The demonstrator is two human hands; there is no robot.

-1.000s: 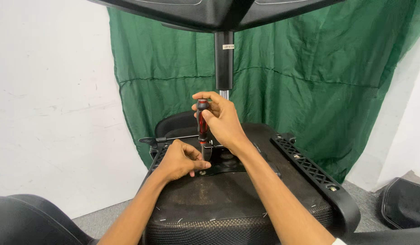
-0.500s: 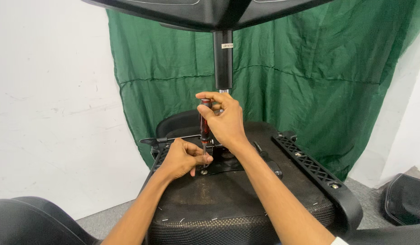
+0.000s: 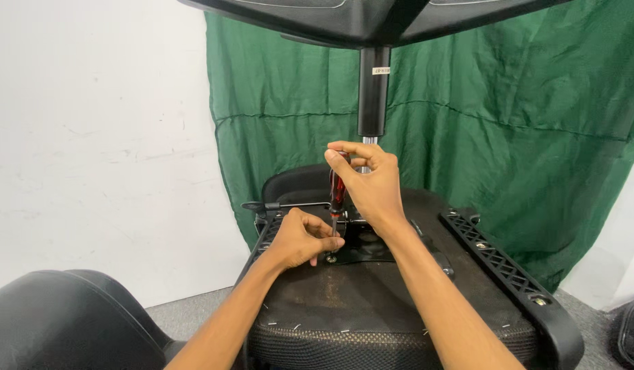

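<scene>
An upturned office chair seat (image 3: 344,301) lies in front of me, its black fabric underside facing up. My right hand (image 3: 372,185) grips the red and black handle of a screwdriver (image 3: 337,193) held upright. Its tip rests at a screw (image 3: 331,258) on the black metal mechanism plate (image 3: 365,248). My left hand (image 3: 302,238) pinches the lower shaft of the screwdriver just above the screw. The chair's gas column (image 3: 374,92) rises behind my hands to the star base (image 3: 372,17) overhead.
A black armrest bracket (image 3: 509,274) runs along the seat's right side, another (image 3: 262,240) on the left. A lever (image 3: 283,205) sticks out left of the plate. A black cushion (image 3: 64,318) sits at bottom left. Green cloth (image 3: 481,123) hangs behind; a white wall (image 3: 91,137) stands left.
My right hand has turned on the screwdriver handle and shifted slightly. My left hand stays pinched at the shaft by the screw.
</scene>
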